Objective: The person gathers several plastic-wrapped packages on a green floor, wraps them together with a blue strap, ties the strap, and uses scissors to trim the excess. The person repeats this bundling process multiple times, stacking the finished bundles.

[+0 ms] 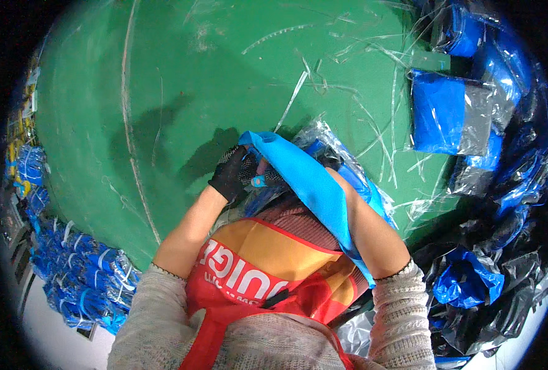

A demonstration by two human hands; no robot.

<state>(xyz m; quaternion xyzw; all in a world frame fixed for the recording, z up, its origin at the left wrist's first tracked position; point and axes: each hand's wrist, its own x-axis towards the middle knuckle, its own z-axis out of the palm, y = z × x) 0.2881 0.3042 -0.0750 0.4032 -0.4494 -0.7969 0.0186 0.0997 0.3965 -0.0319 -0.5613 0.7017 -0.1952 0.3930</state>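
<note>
My left hand [229, 174], in a black dotted glove, has its fingers curled at the upper end of a bright blue fabric strip [301, 176]. The strip runs down across my right forearm, and its lower end hangs beside my apron. My right hand [272, 179], also gloved, is mostly hidden beneath the strip, close to my left. A small blue piece with a hole [259, 181] shows between the hands. Behind and below them lies a clear-wrapped blue package [354, 177], partly covered by my right arm. What the right fingers hold cannot be made out.
Loose clear plastic straps [295, 95] lie over the green surface [206, 74]. Blue and grey wrapped packages [437, 114] are piled at right, above crumpled black plastic [508, 290]. Strapped blue bundles [79, 277] stand at left. My red apron [243, 265] is below my hands.
</note>
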